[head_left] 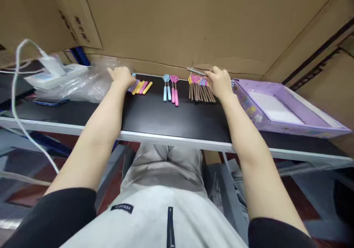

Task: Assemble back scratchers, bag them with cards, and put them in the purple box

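Note:
My left hand (122, 76) is at a row of short coloured handles (142, 87), purple, yellow and pink, on the black table. Its fingers curl down and are mostly hidden; a bit of blue shows beside them. My right hand (219, 81) is closed on a thin metal rod (196, 71) that points left; the rod's other end is hidden in the hand. Below it lies a row of back scratchers (200, 91) with bare brown metal stems and coloured hand-shaped heads. Between my hands lie blue back scratchers (167, 87) and pink back scratchers (174, 90) with coloured handles on.
An open purple box (265, 121) stands on the right. Clear plastic bags (88, 84) lie at the left, beside a white plug (52, 64) with a cable and a dark flat phone-like thing (49, 101). Cardboard (171, 27) walls the back edge. The table's pale front edge (177, 140) faces me.

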`<state>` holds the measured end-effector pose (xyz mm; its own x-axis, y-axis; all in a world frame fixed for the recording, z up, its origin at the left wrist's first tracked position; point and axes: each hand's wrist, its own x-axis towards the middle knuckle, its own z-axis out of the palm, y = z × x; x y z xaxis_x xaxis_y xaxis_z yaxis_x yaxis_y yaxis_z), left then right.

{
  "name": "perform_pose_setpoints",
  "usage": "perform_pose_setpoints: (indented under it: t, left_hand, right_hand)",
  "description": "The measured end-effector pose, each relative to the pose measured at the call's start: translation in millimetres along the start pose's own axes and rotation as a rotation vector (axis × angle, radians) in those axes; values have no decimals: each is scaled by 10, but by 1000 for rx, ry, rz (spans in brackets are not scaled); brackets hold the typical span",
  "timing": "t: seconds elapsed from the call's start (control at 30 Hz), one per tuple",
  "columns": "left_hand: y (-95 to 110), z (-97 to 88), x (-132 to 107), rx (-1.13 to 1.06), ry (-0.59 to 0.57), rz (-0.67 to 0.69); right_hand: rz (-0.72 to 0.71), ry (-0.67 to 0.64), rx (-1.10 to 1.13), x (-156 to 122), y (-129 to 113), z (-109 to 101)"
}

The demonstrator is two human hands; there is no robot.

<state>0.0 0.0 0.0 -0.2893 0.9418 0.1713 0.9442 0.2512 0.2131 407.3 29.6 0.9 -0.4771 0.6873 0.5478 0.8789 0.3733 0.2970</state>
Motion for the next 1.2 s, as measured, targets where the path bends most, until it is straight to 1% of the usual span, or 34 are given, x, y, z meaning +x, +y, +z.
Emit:
perform_pose_setpoints:
  t: [0.13,0.2,0.27,0.37,0.43,0.53,0.67,0.77,0.83,0.93,1.0,1.13,1.2]
  left_hand:
    - [39,57,11,54,-23,-48]
    - [53,82,23,83,-40,-78]
    - [50,115,49,76,-38,-76]
    - [15,175,107,29,-3,-54]
    - [-4,204,135,22,8,-49]
    - [10,201,122,44,6,-61]
    - [96,118,30,28,17,-52]
    - [182,66,-33,27,40,22]
    - [249,65,-58,13,71,95]
    - [379,116,-96,-14,125,223]
    - [489,169,-146,-20,137,313]
    - [733,265,-329,-5,73,485]
    - [836,295,-427,20,38,544]
  right_hand:
    - [-26,63,25,-10,61,115]
    - [-34,87,41,-18,84,132]
    - [-18,90,53,-30,95,118]
    - [15,63,78,-49,93,77]
    - [6,41,112,-55,89,79]
    - [-57,5,172,-47,87,154]
    - [-111,-88,220,-30,68,293]
    - [-98,-143,249,-36,41,329]
    - [-68,-172,274,-46,24,322]
    - [-25,-225,322,-52,6,307]
    - [-4,-249,351,-49,2,311]
    - [32,-260,379,-47,6,344]
    - [49,-261,383,-53,7,355]
